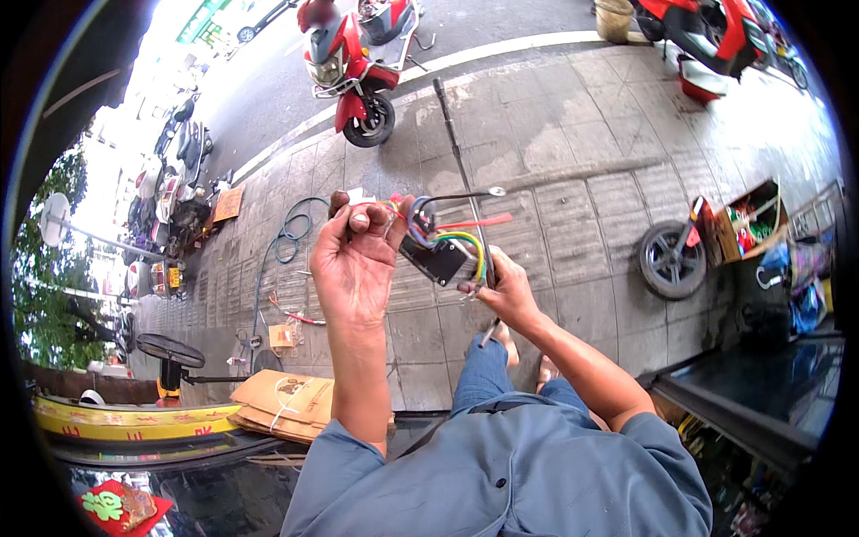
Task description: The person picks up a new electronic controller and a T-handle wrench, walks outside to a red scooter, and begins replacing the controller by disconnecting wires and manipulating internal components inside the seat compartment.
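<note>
In front of me hangs a black box-shaped controller point(433, 260) with a bundle of coloured wires point(467, 240) coming out of it. My left hand point(360, 255) is palm up at its left, fingers curled and pinching thin red wires. On the right side, my right hand point(506, 288) closes on the yellow and green wires near their ends. A black cable with a ring terminal point(497, 191) and a red strip point(474, 222) stick out to the right. Behind the wires runs a long dark rod point(455, 143); whether my right hand touches it is hidden.
Paved ground lies below, with a green hose point(288, 228) at left. A loose wheel point(673, 259) and a wooden box of tools point(753, 219) are at right. Flattened cardboard point(284, 401) lies near my left elbow. A red scooter point(358, 76) stands ahead.
</note>
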Demonstrator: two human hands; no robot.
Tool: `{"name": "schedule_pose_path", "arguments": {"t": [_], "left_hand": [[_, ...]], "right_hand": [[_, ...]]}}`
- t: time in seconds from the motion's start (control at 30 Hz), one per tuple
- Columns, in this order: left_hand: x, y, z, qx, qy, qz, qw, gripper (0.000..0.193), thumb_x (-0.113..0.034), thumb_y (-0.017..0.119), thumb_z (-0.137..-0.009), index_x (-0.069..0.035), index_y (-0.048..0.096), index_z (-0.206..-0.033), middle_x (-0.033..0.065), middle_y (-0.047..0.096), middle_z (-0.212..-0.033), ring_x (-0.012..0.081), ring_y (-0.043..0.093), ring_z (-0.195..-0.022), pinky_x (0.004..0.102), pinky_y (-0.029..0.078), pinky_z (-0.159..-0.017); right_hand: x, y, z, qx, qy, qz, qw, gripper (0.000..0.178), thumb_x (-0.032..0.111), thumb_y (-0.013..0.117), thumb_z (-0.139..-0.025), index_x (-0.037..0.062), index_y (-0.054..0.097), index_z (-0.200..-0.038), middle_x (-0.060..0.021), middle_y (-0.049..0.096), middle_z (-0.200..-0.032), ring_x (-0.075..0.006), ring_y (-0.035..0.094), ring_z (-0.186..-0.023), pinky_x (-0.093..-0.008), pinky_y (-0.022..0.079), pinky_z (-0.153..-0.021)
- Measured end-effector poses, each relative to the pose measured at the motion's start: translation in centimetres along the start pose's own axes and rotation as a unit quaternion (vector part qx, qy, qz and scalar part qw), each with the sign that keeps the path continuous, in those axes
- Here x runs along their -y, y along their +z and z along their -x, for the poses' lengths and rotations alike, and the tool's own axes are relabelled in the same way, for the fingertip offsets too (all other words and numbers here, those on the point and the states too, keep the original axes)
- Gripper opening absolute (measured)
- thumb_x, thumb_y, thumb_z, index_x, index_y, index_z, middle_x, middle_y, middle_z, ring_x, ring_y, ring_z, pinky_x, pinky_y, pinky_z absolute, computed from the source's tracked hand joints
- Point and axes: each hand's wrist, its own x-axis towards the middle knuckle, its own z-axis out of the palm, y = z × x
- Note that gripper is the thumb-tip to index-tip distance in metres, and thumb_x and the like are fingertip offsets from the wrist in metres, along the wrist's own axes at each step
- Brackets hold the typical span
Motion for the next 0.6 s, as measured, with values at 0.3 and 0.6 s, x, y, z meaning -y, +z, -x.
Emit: {"name": "schedule_pose_path", "arguments": {"t": [0.3, 0.6], "left_hand": [[-3.5, -3.4, -25.1, 0.022, 0.020, -0.006, 1.000, 0.019, -0.006, 0.050, -0.092, -0.002, 0.056, -0.110, 0.0119, 0.064, -0.083, 0.0247, 0.062, -0.095, 0.0497, 0.040, -0.104], [-6.7, -3.6, -48.1, 0.014, 0.149, -0.471, 0.869, 0.039, -0.028, 0.052, -0.095, -0.002, 0.048, -0.124, 0.0127, 0.061, -0.114, 0.0207, 0.057, -0.109, 0.0362, 0.043, -0.097]], "right_hand": [[-3.3, -1.2, -22.5, 0.047, 0.140, 0.025, 0.989, 0.045, 0.019, 0.074, -0.077, -0.0018, 0.057, -0.113, -0.0059, 0.059, -0.068, -0.0073, 0.056, -0.064, -0.0230, 0.046, -0.062], [-5.3, -7.5, -41.5, -0.031, 0.154, -0.174, 0.972, 0.038, 0.025, 0.066, -0.086, 0.0003, 0.057, -0.115, 0.0065, 0.048, -0.063, -0.0008, 0.038, -0.049, -0.0188, 0.028, -0.043]]}}
